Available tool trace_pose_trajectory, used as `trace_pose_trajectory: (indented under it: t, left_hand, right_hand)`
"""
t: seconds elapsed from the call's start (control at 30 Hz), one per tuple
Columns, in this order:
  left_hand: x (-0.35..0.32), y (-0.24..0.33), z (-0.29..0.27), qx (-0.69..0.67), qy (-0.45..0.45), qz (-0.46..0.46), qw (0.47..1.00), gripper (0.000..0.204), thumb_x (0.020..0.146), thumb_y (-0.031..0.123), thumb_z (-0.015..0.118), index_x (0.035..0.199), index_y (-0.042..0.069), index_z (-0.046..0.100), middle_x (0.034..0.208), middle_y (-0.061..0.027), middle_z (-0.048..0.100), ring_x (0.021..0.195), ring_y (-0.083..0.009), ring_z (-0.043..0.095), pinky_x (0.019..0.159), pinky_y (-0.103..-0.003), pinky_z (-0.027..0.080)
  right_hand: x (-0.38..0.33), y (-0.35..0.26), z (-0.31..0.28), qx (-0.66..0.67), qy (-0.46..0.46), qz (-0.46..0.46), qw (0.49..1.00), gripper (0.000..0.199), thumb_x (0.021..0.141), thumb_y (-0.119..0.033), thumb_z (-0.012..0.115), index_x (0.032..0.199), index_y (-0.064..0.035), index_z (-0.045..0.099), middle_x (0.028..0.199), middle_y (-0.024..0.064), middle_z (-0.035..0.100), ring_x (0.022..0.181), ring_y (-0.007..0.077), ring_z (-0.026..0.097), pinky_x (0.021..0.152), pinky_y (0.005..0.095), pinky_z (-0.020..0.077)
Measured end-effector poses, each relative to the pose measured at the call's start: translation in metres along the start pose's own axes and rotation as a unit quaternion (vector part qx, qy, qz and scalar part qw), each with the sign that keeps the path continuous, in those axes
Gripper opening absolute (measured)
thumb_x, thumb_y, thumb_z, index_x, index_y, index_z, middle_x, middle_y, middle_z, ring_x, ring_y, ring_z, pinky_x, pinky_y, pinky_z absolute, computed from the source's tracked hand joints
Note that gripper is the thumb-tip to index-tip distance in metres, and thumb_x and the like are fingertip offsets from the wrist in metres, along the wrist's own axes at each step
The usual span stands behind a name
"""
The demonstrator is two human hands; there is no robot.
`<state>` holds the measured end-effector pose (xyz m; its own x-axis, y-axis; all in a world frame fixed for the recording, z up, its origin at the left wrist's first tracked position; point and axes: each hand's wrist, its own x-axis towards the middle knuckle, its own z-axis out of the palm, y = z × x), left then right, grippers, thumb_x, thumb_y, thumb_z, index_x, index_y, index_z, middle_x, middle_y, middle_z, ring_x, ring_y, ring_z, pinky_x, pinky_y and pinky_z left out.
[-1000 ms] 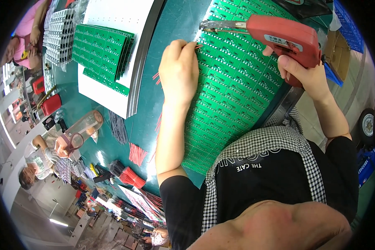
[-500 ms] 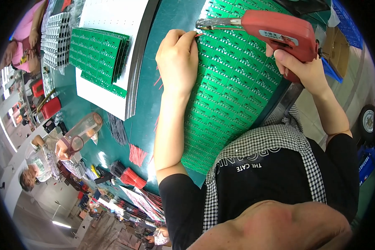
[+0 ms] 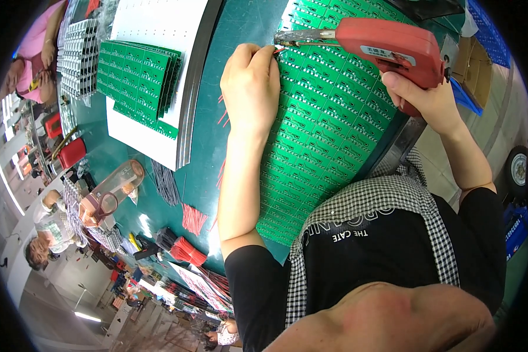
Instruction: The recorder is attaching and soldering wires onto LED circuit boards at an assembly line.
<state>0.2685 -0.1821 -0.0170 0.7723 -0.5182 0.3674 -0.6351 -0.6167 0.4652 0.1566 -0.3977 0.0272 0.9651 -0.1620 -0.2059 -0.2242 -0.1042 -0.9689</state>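
A red soldering gun is in my right hand, its fingers wrapped around the handle and the thumb along its side. The metal tip points left, ending close to the fingertips of my left hand. Those fingertips are pinched together on a thin red wire, whose end shows over the top left edge of the green circuit boards. The boards lie in a wide sheet of joined rows in front of me. Whether the tip touches a solder pad is too small to tell.
Left of my arm, stacked green boards rest on a white panel. Nearer are grey wires, red wire bundles and a clear pinkish bottle. Blue crates stand at the far right. Other people sit at the left.
The soldering gun has shifted slightly left and down, its tip now nearer my left fingertips. My left hand has barely moved and still pinches the wire.
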Motion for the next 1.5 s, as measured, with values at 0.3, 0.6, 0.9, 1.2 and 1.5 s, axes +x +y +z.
trace_pose_trajectory:
  t: [0.3, 0.6, 0.9, 1.2, 1.5]
  left_hand:
    - [0.0, 0.003, -0.002, 0.007, -0.014, 0.001, 1.0, 0.011, 0.072, 0.003, 0.061, 0.082, 0.0, 0.062, 0.076, -0.0093, 0.055, 0.07, -0.0253, 0.056, 0.063, -0.035, 0.046]
    - [0.001, -0.002, -0.008, -0.006, -0.045, 0.009, 0.999, 0.014, 0.071, -0.001, 0.058, 0.084, -0.001, 0.062, 0.077, -0.0107, 0.054, 0.073, -0.0272, 0.055, 0.066, -0.036, 0.045]
    - [0.012, 0.0, -0.006, -0.034, 0.001, -0.006, 0.999, 0.012, 0.071, -0.001, 0.058, 0.083, 0.0, 0.062, 0.074, -0.0094, 0.055, 0.07, -0.0258, 0.056, 0.061, -0.035, 0.045]
    - [0.01, 0.003, 0.008, 0.012, 0.014, 0.038, 0.999, 0.011, 0.072, 0.003, 0.061, 0.082, 0.001, 0.062, 0.072, -0.0092, 0.055, 0.068, -0.0252, 0.056, 0.06, -0.035, 0.046]
    - [0.011, 0.002, 0.008, 0.018, 0.01, 0.032, 0.999, 0.01, 0.072, 0.004, 0.059, 0.081, 0.0, 0.063, 0.072, -0.0089, 0.055, 0.067, -0.0248, 0.055, 0.061, -0.035, 0.046]
  right_hand:
    - [-0.002, 0.0, -0.003, 0.013, -0.003, 0.009, 1.0, 0.025, 0.078, -0.026, 0.067, 0.091, -0.0045, 0.062, 0.058, -0.0031, 0.053, 0.047, 0.0016, 0.044, 0.041, 0.0169, 0.0317]
    - [0.0, -0.007, -0.001, 0.054, 0.019, -0.032, 0.998, 0.027, 0.08, -0.023, 0.064, 0.094, 0.0, 0.062, 0.079, 0.0027, 0.063, 0.053, 0.0037, 0.046, 0.049, 0.0175, 0.0374]
    - [0.003, -0.005, -0.009, -0.015, 0.007, -0.014, 1.0, 0.03, 0.082, -0.027, 0.062, 0.097, -0.0014, 0.063, 0.057, -0.0027, 0.049, 0.052, 0.0031, 0.045, 0.048, 0.0173, 0.0341]
    - [0.005, 0.008, -0.009, 0.009, 0.009, -0.021, 1.0, 0.021, 0.08, -0.025, 0.065, 0.083, -0.005, 0.06, 0.054, -0.0036, 0.049, 0.049, 0.003, 0.044, 0.046, 0.0179, 0.0336]
    - [0.005, 0.004, -0.007, 0.001, 0.017, -0.02, 1.0, 0.023, 0.08, -0.027, 0.065, 0.083, -0.0056, 0.058, 0.054, -0.004, 0.048, 0.047, 0.0028, 0.044, 0.044, 0.018, 0.0332]
